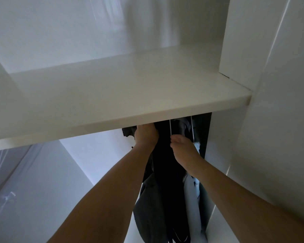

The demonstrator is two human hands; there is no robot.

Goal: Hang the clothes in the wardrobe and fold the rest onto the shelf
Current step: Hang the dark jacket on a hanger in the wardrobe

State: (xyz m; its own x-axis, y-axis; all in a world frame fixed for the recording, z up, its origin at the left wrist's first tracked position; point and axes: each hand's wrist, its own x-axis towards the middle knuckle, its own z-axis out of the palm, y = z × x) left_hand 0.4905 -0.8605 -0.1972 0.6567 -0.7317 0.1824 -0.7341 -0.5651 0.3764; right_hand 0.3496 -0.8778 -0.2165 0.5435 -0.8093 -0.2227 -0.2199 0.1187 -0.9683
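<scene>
A: Nearest are two bare forearms, reaching up and away from the bottom edge into the wardrobe [274,120].

B: And the hands?

A: The left hand [146,135] is right under the front lip of the white shelf [121,95]. Its fingers curl over the top of a dark garment [162,160], gripping it where it disappears beneath the shelf. The right hand [182,149] is just to the right, thumb and fingers brought together. It seems to pinch a thin white hanger wire [170,128], or the cloth beside it; I cannot tell which.

B: What does the wardrobe hold?

A: Below the shelf, at the right end of the hanging space, several clothes hang close together. The dark garment falls straight down between the two arms. A grey jacket [147,207] hangs beside it on the left, lower and nearer. A pale blue shirt [191,199] hangs on the right, partly behind the right wrist. A second white wire [192,127] stands further right, against more dark cloth.

B: The rail?

A: Hidden by the shelf.

B: And the garment against the hands?

A: Its top is in the left hand; its length drops below both wrists, touching the left forearm.
</scene>
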